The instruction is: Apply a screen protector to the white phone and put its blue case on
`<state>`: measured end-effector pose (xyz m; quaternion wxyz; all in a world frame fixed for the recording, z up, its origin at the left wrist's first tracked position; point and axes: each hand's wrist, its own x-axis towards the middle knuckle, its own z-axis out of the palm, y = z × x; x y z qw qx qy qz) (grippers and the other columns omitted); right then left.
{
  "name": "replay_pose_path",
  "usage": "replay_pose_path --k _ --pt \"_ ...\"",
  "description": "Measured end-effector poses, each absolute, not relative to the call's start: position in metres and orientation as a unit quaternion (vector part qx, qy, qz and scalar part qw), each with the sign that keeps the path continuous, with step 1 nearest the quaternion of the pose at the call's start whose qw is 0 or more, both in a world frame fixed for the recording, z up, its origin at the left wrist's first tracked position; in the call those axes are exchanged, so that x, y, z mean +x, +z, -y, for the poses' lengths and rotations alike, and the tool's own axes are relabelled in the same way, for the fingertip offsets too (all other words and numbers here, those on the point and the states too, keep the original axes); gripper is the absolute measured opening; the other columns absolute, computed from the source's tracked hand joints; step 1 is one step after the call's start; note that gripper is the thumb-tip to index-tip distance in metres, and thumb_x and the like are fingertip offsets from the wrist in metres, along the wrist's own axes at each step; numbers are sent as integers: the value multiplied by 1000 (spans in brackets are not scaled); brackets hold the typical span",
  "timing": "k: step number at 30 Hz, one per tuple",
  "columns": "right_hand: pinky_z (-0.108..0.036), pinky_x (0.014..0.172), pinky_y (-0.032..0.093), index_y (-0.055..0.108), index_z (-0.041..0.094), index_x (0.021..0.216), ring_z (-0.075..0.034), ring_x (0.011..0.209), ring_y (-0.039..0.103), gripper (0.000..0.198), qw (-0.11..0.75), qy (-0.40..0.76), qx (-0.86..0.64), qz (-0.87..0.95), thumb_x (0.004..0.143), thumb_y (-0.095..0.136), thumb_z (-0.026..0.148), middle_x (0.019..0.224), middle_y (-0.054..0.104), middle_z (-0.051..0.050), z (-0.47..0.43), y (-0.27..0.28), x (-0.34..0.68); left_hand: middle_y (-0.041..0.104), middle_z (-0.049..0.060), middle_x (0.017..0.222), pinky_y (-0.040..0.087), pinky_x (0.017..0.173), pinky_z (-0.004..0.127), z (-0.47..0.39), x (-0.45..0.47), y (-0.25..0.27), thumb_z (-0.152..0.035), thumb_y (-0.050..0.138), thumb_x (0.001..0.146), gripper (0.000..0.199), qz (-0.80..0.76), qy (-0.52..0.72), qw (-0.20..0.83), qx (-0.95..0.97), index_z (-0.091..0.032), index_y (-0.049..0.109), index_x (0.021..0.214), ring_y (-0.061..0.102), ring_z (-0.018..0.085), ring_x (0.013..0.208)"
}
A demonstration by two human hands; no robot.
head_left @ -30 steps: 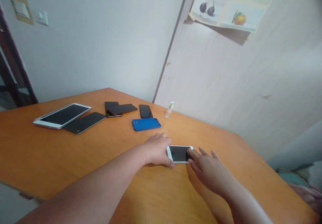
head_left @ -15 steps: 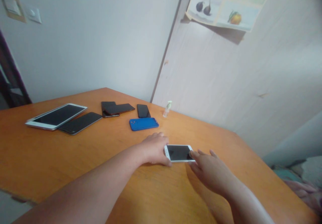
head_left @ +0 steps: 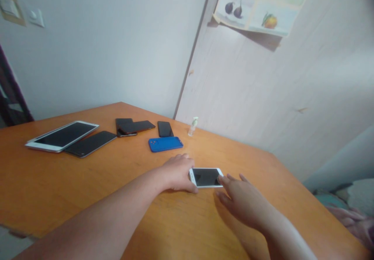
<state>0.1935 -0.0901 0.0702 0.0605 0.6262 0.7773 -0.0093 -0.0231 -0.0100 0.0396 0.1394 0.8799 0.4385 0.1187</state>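
Head view: white phone [head_left: 206, 177] lies flat on the table [head_left: 178, 225], dark screen [head_left: 203, 178] up, 5 o'clock from view centre. From where I stand: left hand [head_left: 179, 175] at phone's 9 o'clock, thumb and fingers clamped round that end; how hard, can't tell. Right hand [head_left: 244, 197] at its 4 o'clock, fingers apart, one fingertip at the screen; contact unclear. To do it well: brace firmly left, press lightly right, so phone doesn't skid. Blue case [head_left: 166, 144] at phone's 10 o'clock, pump bottle [head_left: 192, 128] past 11. No brand, label or lettering readable.
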Motion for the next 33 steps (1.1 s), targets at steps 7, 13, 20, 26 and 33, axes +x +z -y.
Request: replay_pose_path --k 7,13,20,26,33 --pt "-50 119 22 48 20 144 -28 141 39 51 5 -60 530 -846 94 45 30 150 48 -11 103 67 162 60 8 107 50 81 37 9 -22 38 -71 72 57 65 -436 119 133 882 -24 63 101 60 31 100" --pt "-54 120 16 38 22 150 -23 145 33 56 -43 -69 506 -859 95 35 17 156 38 -7 93 53 150 61 9 106 51 78 35 9 -21 39 -65 73 58 60 -431 115 130 886 -23 63 100 62 30 98" --pt "-47 119 23 56 24 138 -23 144 34 47 -15 -94 489 -867 96 37 19 145 55 -6 100 72 163 61 9 109 51 80 37 11 -21 40 -68 74 55 66 -438 118 139 880 -22 61 101 61 32 102" --pt "-55 117 19 46 23 145 -28 145 32 51 -23 -62 524 -849 95 38 21 149 50 -9 84 56 153 60 10 113 51 81 37 10 -20 38 -63 75 56 68 -434 127 146 880 -21 56 107 60 32 106" --pt "-53 116 22 56 26 133 -27 142 37 41 -16 -87 521 -849 98 36 26 141 57 -7 85 64 159 59 11 120 50 89 39 8 -20 33 -65 75 55 78 -435 133 154 877 -21 52 115 58 33 112"
